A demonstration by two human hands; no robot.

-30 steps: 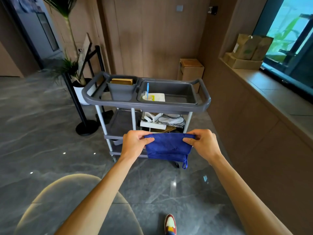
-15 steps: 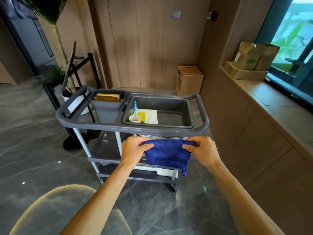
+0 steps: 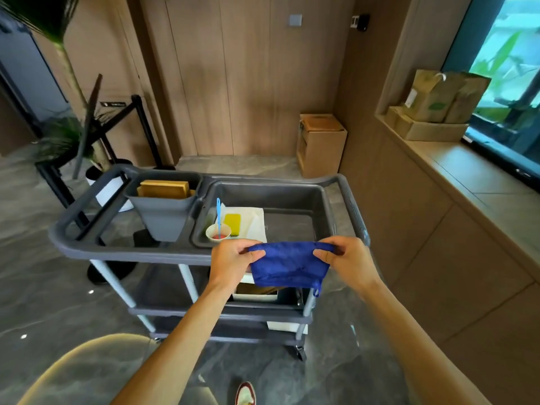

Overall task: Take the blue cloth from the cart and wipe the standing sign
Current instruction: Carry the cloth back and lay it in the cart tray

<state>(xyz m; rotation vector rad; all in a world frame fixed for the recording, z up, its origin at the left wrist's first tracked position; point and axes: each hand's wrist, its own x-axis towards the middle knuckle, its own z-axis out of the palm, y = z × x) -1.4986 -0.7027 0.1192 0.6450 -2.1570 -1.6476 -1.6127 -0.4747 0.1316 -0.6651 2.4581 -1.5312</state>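
A blue cloth (image 3: 287, 266) hangs folded in the air just in front of the grey cart's (image 3: 125, 251) near rim. My left hand (image 3: 232, 266) pinches its upper left corner, and my right hand (image 3: 349, 263) pinches its upper right corner. A small loop dangles from the cloth's lower right corner. The black standing sign (image 3: 90, 124) stands behind the cart at the far left, seen edge-on, on a black frame next to a potted plant (image 3: 62, 138).
The cart's top tray holds a grey bin (image 3: 163, 217) with wooden boards, a white cup (image 3: 218, 232) with a blue stick, a yellow sponge and white paper. A cardboard box (image 3: 321, 144) stands by the wall. Paper bags sit on the right ledge (image 3: 455, 168).
The cart has come much closer and now sits right before my hands. Both hands still hold the blue cloth stretched between them, now level with the cart's top rim.
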